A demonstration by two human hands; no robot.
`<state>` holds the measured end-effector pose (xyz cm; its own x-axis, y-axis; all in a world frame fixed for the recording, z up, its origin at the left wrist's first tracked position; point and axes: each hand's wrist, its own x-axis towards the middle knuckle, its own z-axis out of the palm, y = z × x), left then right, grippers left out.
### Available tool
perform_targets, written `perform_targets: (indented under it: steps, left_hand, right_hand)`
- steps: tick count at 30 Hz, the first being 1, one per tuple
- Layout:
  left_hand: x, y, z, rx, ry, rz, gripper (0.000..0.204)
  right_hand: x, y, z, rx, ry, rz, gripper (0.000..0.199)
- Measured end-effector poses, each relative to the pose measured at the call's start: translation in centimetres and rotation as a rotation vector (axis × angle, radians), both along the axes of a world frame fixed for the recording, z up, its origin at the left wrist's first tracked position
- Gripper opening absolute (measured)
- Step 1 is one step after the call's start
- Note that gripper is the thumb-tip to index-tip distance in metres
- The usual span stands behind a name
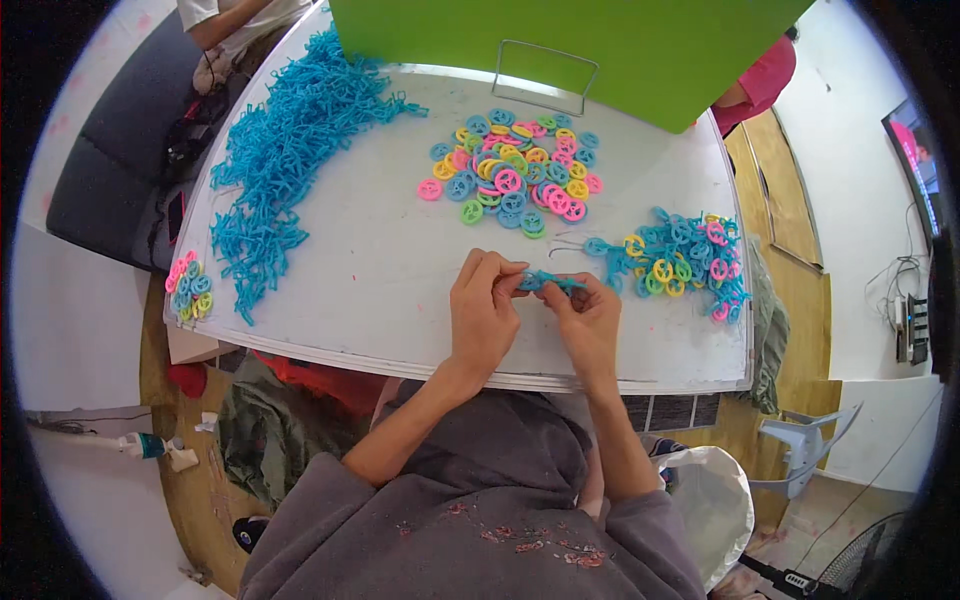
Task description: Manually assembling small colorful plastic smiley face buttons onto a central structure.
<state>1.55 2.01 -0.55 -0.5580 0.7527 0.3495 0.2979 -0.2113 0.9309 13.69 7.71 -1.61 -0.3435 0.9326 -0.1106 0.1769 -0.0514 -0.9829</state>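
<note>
Near the front edge of the white table, my left hand point(484, 312) and my right hand point(590, 322) meet with their fingertips pinched. Between them they grip a small blue plastic piece point(541, 281), whose thin end points out past the right fingers. Fingers partly cover it, so I cannot tell whether it is one part or two joined. Beyond my hands lies a loose pile of plastic wheels point(508, 181) in pink, yellow, green and blue. To the right of my right hand is a heap of wheels with blue stems point(668, 265).
A long heap of blue plastic stems point(285, 150) covers the table's left side. A few wheels point(192, 290) sit at the left corner. A green panel point(590, 50) stands at the back, with a wire frame point(545, 75) before it. Other people sit behind at both sides.
</note>
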Motion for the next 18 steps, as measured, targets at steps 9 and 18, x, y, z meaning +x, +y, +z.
perform_targets:
  steps: [9, 18]
  left_hand:
    - [-0.4, 0.1, -1.0, 0.055, -0.049, -0.049, 0.021]
    - [-0.8, -0.2, -1.6, -0.023, 0.031, -0.061, 0.025]
  right_hand:
    - [-0.2, -0.6, -0.8, -0.011, 0.166, -0.006, 0.013]
    - [0.3, 0.5, 0.5, -0.256, 0.229, 0.111, 0.016]
